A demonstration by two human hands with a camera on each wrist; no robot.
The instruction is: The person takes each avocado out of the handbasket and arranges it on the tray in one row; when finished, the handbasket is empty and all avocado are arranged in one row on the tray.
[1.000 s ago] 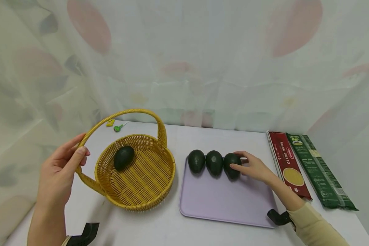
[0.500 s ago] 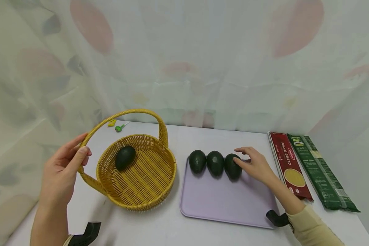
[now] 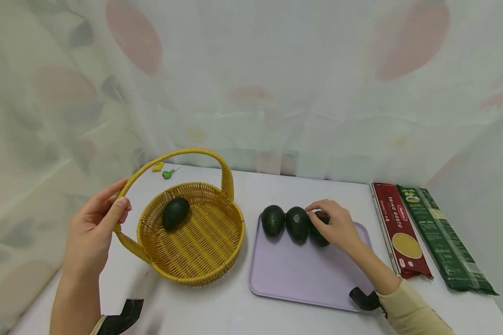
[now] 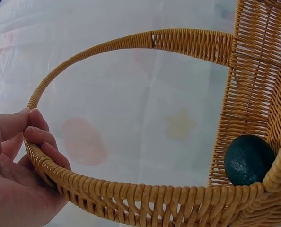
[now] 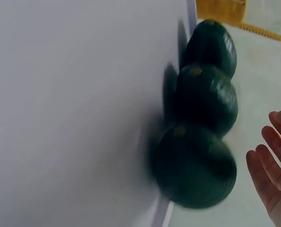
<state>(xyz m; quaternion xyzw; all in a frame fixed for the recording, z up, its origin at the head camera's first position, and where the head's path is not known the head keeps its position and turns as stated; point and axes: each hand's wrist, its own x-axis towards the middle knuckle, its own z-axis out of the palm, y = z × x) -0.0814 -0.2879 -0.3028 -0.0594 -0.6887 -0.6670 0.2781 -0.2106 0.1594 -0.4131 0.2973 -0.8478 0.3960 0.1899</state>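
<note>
My left hand (image 3: 93, 230) grips the arched handle (image 3: 182, 151) of a yellow wicker basket (image 3: 205, 246). One dark green avocado (image 3: 175, 214) lies inside it, at the left. The left wrist view shows thumb and fingers around the handle (image 4: 117, 188). Three more avocados, a left one (image 3: 273, 221), a middle one (image 3: 297, 224) and a right one (image 3: 320, 240), stand in a row along the back of a lilac tray (image 3: 302, 274). Over the right avocado hovers my right hand (image 3: 338, 225), partly hiding it. In the right wrist view, the loosely bent fingers (image 5: 262, 175) are apart from the avocados.
Right of the tray lie a red spaghetti pack (image 3: 400, 228) and a green pack (image 3: 444, 237). Behind the basket are a small green item (image 3: 167, 174) and a yellow one (image 3: 157, 166). A patterned curtain (image 3: 251, 83) hangs along the table's back edge.
My right hand has come off the right avocado's side and shifted left above it, covering more of it. The left hand still holds the basket handle. The whole view has shifted slightly.
</note>
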